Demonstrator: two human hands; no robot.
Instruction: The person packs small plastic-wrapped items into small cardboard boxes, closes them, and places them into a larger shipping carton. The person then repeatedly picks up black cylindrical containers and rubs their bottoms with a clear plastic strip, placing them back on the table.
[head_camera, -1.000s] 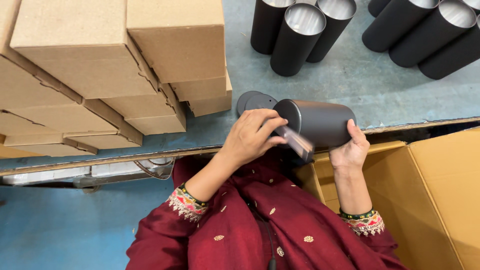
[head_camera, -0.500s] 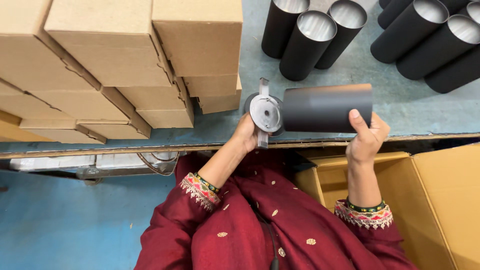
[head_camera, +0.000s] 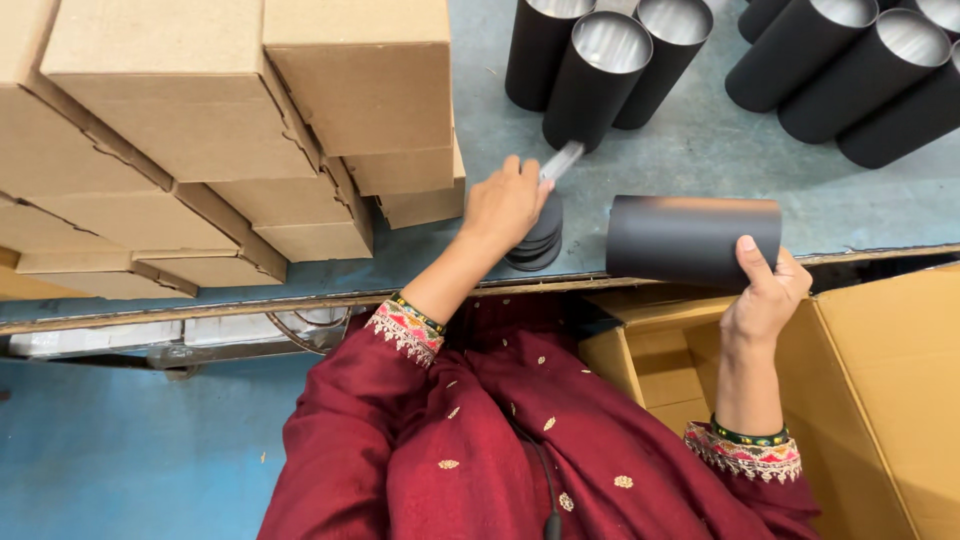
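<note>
My right hand (head_camera: 765, 295) grips a black cylinder (head_camera: 690, 238) that lies on its side near the bench's front edge. My left hand (head_camera: 505, 205) is over a small stack of dark round discs (head_camera: 538, 240) on the bench, fingers closed on a thin silvery strip (head_camera: 560, 160) that sticks up from the fist. The discs are partly hidden by the hand. Both sleeves are dark red with embroidered cuffs.
Several upright and tilted black tubes with silver insides (head_camera: 600, 75) stand at the back of the grey-green bench (head_camera: 690, 160). Stacked brown cardboard boxes (head_camera: 230, 140) fill the left. An open cardboard carton (head_camera: 880, 400) sits below the bench at right.
My left hand has left the cylinder's end and gone left and up onto the stack of discs, with the silvery piece. My right hand keeps the cylinder, now lower at the bench edge.
</note>
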